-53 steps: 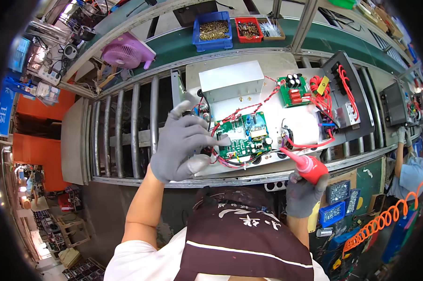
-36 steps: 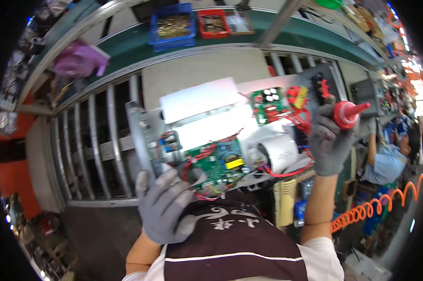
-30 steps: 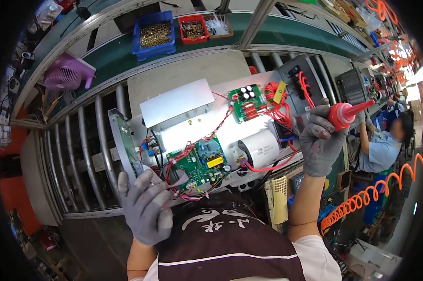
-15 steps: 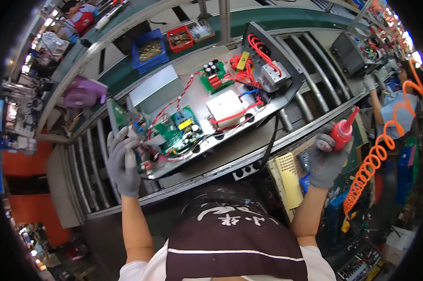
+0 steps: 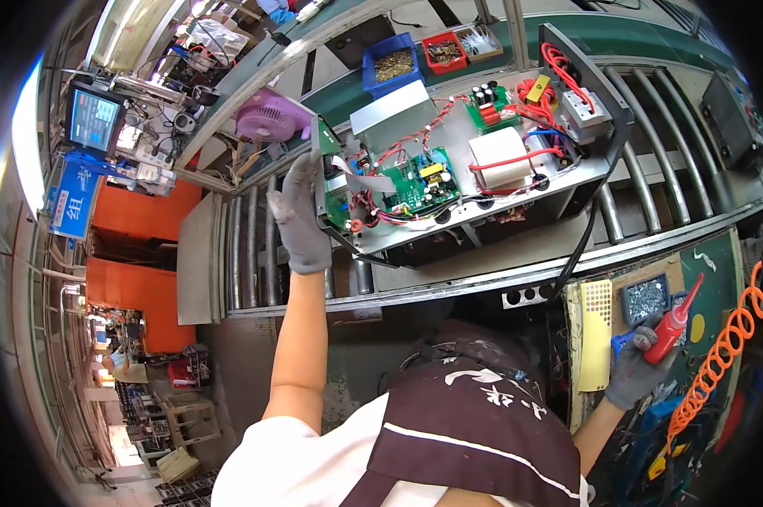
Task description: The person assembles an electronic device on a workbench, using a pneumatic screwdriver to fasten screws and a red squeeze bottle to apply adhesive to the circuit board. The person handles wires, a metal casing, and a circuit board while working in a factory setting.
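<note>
An open metal electronics chassis (image 5: 516,190) rests on a roller conveyor. It carries green circuit boards (image 5: 423,182), a white cylindrical part (image 5: 497,159) and bundles of red wires. My left hand (image 5: 301,224), in a grey glove, lies with outstretched fingers along the outside of the chassis's left end panel (image 5: 335,215). Over the bench at the right, my gloved right hand (image 5: 635,372) is wrapped round a red squeeze bottle (image 5: 670,332) whose long pointed nozzle tilts up and away.
Beside the right hand are a yellow perforated board (image 5: 595,334), a blue tray of small metal parts (image 5: 645,299) and a coiled orange hose (image 5: 715,372). Past the chassis stand blue (image 5: 391,86) and red (image 5: 443,68) parts bins and a purple fan (image 5: 271,118). A screen (image 5: 92,120) is far left.
My view has swung left. My right hand has drawn away from the conveyor with the bottle, down over the bench. My left hand has shifted onto the outer side of the end panel.
</note>
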`<state>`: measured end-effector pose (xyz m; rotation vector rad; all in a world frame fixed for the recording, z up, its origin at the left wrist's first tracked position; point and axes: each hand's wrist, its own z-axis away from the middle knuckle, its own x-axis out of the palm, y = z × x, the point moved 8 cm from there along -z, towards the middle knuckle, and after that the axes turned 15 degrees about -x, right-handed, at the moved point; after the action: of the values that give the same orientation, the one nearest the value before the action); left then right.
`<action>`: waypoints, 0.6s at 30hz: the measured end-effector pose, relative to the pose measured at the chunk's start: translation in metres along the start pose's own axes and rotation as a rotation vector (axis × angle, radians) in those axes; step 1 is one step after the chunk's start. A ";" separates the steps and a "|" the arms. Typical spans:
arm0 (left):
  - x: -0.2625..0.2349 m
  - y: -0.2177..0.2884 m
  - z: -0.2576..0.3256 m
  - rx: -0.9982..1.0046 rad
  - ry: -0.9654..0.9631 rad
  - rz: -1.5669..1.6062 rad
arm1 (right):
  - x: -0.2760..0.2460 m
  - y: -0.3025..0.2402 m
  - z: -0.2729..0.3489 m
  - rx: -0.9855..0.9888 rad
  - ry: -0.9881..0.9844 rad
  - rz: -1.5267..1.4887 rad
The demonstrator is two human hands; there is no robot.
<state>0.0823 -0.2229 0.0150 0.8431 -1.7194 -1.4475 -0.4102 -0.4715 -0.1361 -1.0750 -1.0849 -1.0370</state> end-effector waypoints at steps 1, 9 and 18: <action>0.006 -0.001 0.006 0.056 0.034 -0.105 | 0.000 0.000 0.005 -0.012 0.014 0.003; 0.000 0.002 0.016 0.347 0.408 -0.334 | -0.024 -0.014 0.013 -0.009 0.049 -0.015; -0.004 0.007 0.022 0.399 0.533 -0.496 | -0.041 -0.017 0.022 -0.021 0.099 -0.017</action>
<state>0.0659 -0.2076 0.0187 1.7906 -1.4484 -1.0253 -0.4365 -0.4480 -0.1712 -1.0213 -1.0070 -1.1062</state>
